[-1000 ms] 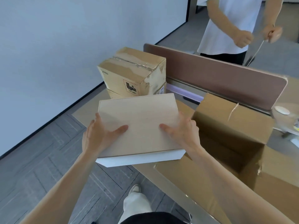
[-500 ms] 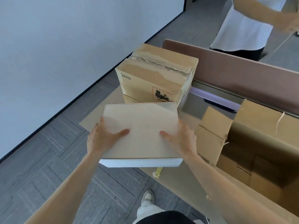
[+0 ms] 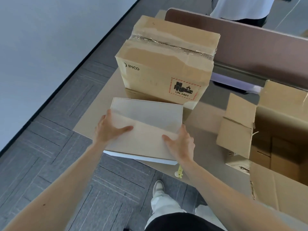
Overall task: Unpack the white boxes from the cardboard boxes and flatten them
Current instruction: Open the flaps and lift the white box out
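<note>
Right now the white box sits at the near left corner of the table, its near edge jutting past the table's edge over the floor. Whether it rests on the table or is held just above it cannot be told. Both hands grip it: the left hand clasps the left side and the right hand the right side, each thumb laid flat on the tan top face, the other fingers hidden round the sides. Just beyond the white box stands a sealed cardboard box, taped across its top, printed PICO and bearing a UN 3481 label. To the right an open cardboard box shows its flaps spread. A small yellow object hangs at the table's near edge. Along the far side runs a brown partition, with a second person in a white shirt behind it.
</note>
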Demonstrator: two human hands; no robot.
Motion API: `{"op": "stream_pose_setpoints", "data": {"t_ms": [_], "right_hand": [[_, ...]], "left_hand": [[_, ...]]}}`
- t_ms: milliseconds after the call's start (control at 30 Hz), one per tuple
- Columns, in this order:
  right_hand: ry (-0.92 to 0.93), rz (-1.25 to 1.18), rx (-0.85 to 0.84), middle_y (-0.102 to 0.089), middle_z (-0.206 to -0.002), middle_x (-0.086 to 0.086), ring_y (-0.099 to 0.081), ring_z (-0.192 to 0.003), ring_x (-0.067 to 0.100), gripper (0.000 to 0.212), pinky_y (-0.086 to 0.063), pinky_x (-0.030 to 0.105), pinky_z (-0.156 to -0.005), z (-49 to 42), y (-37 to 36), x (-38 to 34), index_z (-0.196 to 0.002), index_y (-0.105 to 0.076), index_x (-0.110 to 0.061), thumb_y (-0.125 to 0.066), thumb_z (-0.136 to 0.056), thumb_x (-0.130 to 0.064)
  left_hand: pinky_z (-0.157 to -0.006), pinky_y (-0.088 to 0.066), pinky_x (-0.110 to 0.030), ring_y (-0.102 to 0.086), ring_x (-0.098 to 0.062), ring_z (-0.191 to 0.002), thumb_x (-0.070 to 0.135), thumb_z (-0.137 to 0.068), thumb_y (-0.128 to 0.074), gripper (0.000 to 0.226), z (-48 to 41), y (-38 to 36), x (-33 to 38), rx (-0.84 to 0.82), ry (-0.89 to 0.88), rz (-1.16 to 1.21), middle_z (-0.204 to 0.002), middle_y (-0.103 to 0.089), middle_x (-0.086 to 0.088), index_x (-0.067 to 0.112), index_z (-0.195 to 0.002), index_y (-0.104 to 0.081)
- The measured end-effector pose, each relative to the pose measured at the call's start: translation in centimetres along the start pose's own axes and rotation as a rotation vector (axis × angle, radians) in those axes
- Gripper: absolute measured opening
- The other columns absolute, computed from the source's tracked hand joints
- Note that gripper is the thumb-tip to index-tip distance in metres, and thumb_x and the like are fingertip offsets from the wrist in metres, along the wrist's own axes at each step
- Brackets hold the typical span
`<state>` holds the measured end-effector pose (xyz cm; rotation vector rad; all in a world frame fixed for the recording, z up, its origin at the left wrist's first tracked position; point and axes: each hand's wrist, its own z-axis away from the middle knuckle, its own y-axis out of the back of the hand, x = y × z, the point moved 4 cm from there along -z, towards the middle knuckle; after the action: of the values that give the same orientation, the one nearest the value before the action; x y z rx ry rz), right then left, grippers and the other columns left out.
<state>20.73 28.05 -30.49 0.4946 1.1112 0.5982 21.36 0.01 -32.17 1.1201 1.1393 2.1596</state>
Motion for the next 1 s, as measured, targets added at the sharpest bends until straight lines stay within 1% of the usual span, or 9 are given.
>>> {"op": "stream_pose_setpoints", "data": {"t_ms": [200,400,533,600,667,767,833,900,1000], "right_hand": [[-0.072,-0.031,0.01,-0.064,-0.115,-0.002,-0.053,-0.112,0.028,0.048,-0.038,0.036,-0.085,-0.9,-2.3,0.2,-0.122,-0.046,-0.02,-0.068,-0.082,-0.036],[-0.13,-0.026,-0.032,-0.061,-0.122,0.006,-0.056,-0.112,0.035,0.06,-0.044,0.04,-0.088,-0.9,-3.7,0.4,-0.131,-0.038,-0.019,-0.068,-0.082,-0.036],[-0.115,-0.007,-0.057,-0.062,-0.12,0.008,-0.057,-0.111,0.037,0.063,-0.047,0.041,-0.09,-0.9,-3.9,0.7,-0.133,-0.036,-0.018,-0.067,-0.082,-0.038],[-0.075,0.016,-0.083,-0.065,-0.114,0.006,-0.059,-0.107,0.035,0.061,-0.048,0.045,-0.09,-1.1,-3.6,1.0,-0.131,-0.039,-0.019,-0.067,-0.081,-0.041],[-0.031,0.033,-0.102,-0.066,-0.105,0.0,-0.06,-0.102,0.031,0.053,-0.048,0.04,-0.085,-1.6,-3.0,1.6,-0.125,-0.046,-0.022,-0.066,-0.08,-0.043],[0.051,0.05,-0.103,-0.065,-0.106,-0.006,-0.059,-0.098,0.025,0.038,-0.037,0.032,-0.077,-2.0,-1.4,2.8,-0.121,-0.058,-0.022,-0.065,-0.087,-0.038],[0.1,0.048,-0.078,-0.064,-0.106,-0.009,-0.06,-0.099,0.021,0.035,-0.037,0.03,-0.077,-1.9,-0.2,3.6,-0.122,-0.062,-0.022,-0.064,-0.09,-0.037],[0.129,0.036,-0.048,-0.063,-0.099,-0.01,-0.061,-0.095,0.018,0.029,-0.04,0.029,-0.078,-1.7,0.9,4.3,-0.119,-0.065,-0.021,-0.062,-0.093,-0.034],[0.161,0.009,-0.01,-0.067,-0.096,-0.009,-0.062,-0.087,0.013,0.022,-0.046,0.027,-0.077,-1.4,2.7,5.5,-0.112,-0.069,-0.018,-0.061,-0.095,-0.03]], "left_hand": [[-0.1,-0.041,-0.054,-0.05,-0.038,-0.121,0.09,-0.035,-0.062,0.131,-2.9,-0.4,-0.5,-0.09,-0.036,-0.005,-0.128,-0.052,-0.01,0.015,-0.138,-0.032],[-0.108,-0.035,-0.053,-0.042,-0.038,-0.134,0.081,-0.04,-0.068,0.14,-4.5,-0.3,-0.1,-0.114,-0.076,-0.006,-0.146,-0.042,-0.012,0.015,-0.154,-0.019],[-0.108,-0.035,-0.054,-0.041,-0.036,-0.136,0.088,-0.034,-0.06,0.147,-5.0,-0.2,-0.2,-0.11,-0.093,-0.009,-0.149,-0.038,-0.011,0.017,-0.155,-0.016],[-0.107,-0.036,-0.057,-0.039,-0.035,-0.138,0.081,-0.048,-0.073,0.138,-4.9,-0.5,-0.3,-0.108,-0.101,-0.015,-0.151,-0.035,-0.01,0.017,-0.156,-0.015],[-0.108,-0.035,-0.057,-0.036,-0.035,-0.139,0.071,-0.062,-0.078,0.124,-4.6,-0.9,-0.1,-0.071,-0.127,-0.029,-0.153,-0.032,-0.01,0.016,-0.155,-0.018],[-0.115,-0.019,-0.056,-0.025,-0.032,-0.146,0.078,-0.064,-0.064,0.115,-3.4,-1.5,0.9,0.042,-0.212,-0.108,-0.158,-0.026,-0.012,0.015,-0.152,-0.026],[-0.118,-0.009,-0.053,-0.017,-0.027,-0.15,0.076,-0.068,-0.056,0.103,-2.1,-2.5,2.2,0.107,-0.308,-0.138,-0.161,-0.023,-0.011,0.017,-0.15,-0.034],[-0.118,-0.008,-0.051,-0.019,-0.024,-0.149,0.07,-0.073,-0.057,0.089,-0.6,-3.6,4.2,0.145,-0.415,-0.1,-0.159,-0.028,-0.008,0.019,-0.144,-0.043],[-0.116,-0.02,-0.05,-0.037,-0.022,-0.139,0.064,-0.078,-0.062,0.073,1.8,-5.6,8.0,0.144,-0.554,-0.018,-0.148,-0.043,-0.004,0.019,-0.135,-0.052]]}}
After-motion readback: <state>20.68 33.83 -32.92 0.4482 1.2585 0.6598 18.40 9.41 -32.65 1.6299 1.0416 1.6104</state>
